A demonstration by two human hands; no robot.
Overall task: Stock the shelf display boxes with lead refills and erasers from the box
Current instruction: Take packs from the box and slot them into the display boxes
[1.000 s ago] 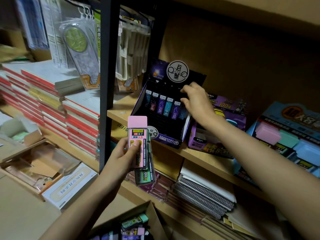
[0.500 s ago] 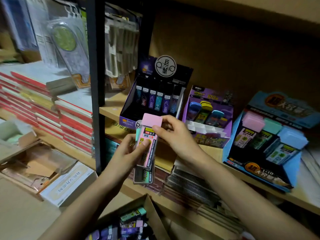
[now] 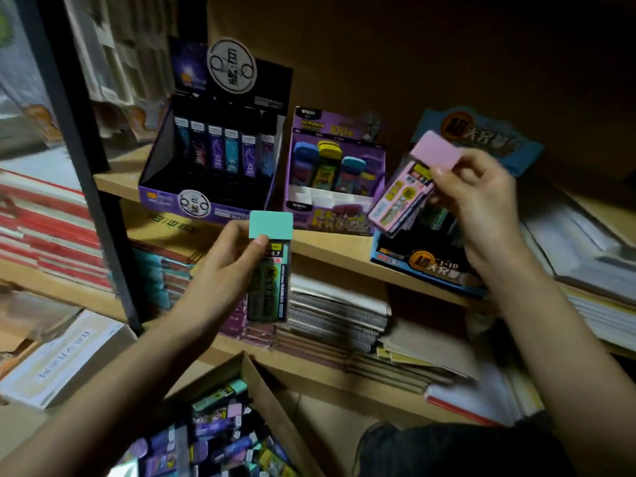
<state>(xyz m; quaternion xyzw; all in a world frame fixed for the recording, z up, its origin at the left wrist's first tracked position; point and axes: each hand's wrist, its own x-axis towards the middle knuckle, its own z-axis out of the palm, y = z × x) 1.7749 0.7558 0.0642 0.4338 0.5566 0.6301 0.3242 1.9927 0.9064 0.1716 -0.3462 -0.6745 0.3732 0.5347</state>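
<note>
**Two refill cases in hand, one over the blue display box**

Your left hand is raised in front of the shelf, with the forearm coming up from the lower left. Your thumb presses on the front of a green-capped refill case and the other fingers curl behind it. The case stands upright – long axis vertical, green cap on top. It sits in front of the shelf's front edge, just below the black display box.

Your right hand is higher and further right, its forearm rising from the lower right. Its fingers and thumb pinch the pink refill case at the cap end. This case is tilted, with its cap up and to the right and its other end down and to the left. It hangs over the blue display box, beside the purple display box. The blur hides whether it touches anything inside.

Below, the open cardboard box holds a loose heap of more cases.
</note>
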